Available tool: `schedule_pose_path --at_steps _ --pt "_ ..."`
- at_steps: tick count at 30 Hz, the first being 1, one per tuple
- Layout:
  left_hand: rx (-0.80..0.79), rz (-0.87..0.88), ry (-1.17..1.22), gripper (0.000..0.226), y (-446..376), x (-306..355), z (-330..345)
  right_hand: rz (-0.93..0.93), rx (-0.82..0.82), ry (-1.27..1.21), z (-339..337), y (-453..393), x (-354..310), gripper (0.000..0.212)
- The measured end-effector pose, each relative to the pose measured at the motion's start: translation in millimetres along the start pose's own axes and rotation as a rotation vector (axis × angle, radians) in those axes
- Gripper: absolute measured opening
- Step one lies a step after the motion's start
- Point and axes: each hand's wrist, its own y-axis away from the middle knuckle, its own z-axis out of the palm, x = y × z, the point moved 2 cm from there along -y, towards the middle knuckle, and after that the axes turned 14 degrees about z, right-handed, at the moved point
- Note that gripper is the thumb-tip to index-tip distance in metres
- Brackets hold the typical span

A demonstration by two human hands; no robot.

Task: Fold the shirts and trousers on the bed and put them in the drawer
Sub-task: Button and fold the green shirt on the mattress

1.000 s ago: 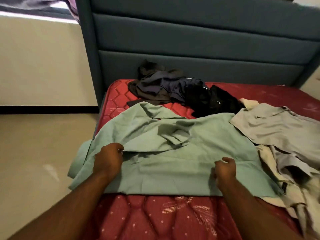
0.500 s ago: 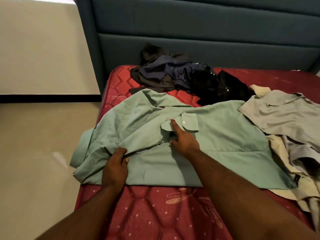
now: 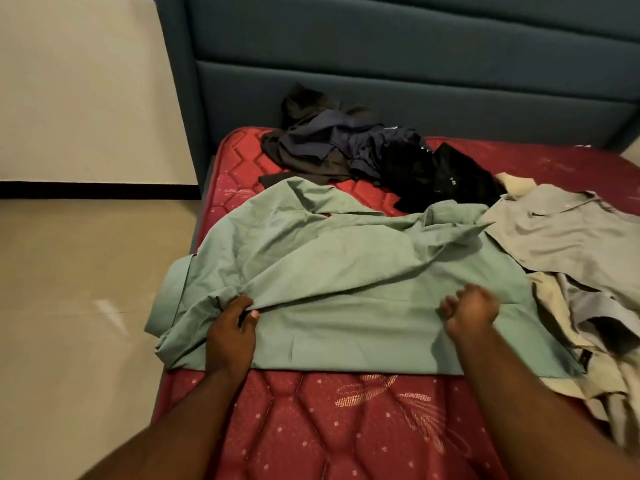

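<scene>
Open mattress close in, cloth crowding everything further out.

I see bare red mattress (image 3: pixel 346 427) at 6 o'clock, free for my hands to pass. The green shirt (image 3: pixel 346 271) spreads across the centre. Grey and cream shirts (image 3: pixel 571 271) block 3 o'clock, a dark clothes pile (image 3: pixel 363 154) sits at 12 against the headboard (image 3: pixel 415 81), and open floor (image 3: pixel 86 306) lies at 9.

Crumpled green shirt (image 3: pixel 346 271) spread on red mattress (image 3: pixel 346 427)
</scene>
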Motion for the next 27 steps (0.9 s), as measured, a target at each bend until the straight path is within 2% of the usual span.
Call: schedule_pose_path --at_steps 2,6,11,14,16,17,18,20,21,22,23,25,27 --pt "-0.005 0.008 -0.013 0.027 0 -1 0 0.024 0.032 0.101 2 5 27 0.026" --pt "-0.025 0.012 -0.064 0.027 -5 -3 0 0.112 0.003 0.158 26 9 39 0.007" --pt "0.012 -0.003 -0.087 0.024 -7 -5 4 0.104 -0.082 0.265 59 -13 20 0.012" --pt "0.041 0.011 -0.111 0.022 -5 -7 7 0.069 -0.011 0.329 70 -40 7 0.016" --pt "0.053 0.014 -0.108 0.021 -4 -7 6 -0.055 0.077 0.308 78 -51 -10 0.02" --pt "0.056 0.011 -0.105 0.022 -3 -7 7 -0.19 0.141 0.314 81 -48 -21 0.015" --pt "0.057 0.005 -0.108 0.022 -2 -7 7 -0.354 0.211 0.346 85 -39 -32 0.019" --pt "0.055 0.007 -0.115 0.024 0 -6 9 -0.629 0.319 0.562 83 -22 -45 0.024" --pt "0.053 0.014 -0.112 0.025 1 -5 9 -0.685 0.343 0.66 78 -15 -45 0.022" --pt "0.048 0.015 -0.11 0.025 2 -5 9 -0.671 0.344 0.728 66 -18 -40 0.019" --pt "0.037 0.014 -0.11 0.026 3 -5 9 -0.573 0.355 0.719 48 -23 -33 0.022" --pt "0.024 0.016 -0.11 0.027 4 -5 7 -0.303 0.407 0.585 16 -34 -16 0.041" --pt "-0.002 0.041 -0.125 0.029 4 -3 7 -0.271 0.362 0.57 -2 -37 -4 0.051"
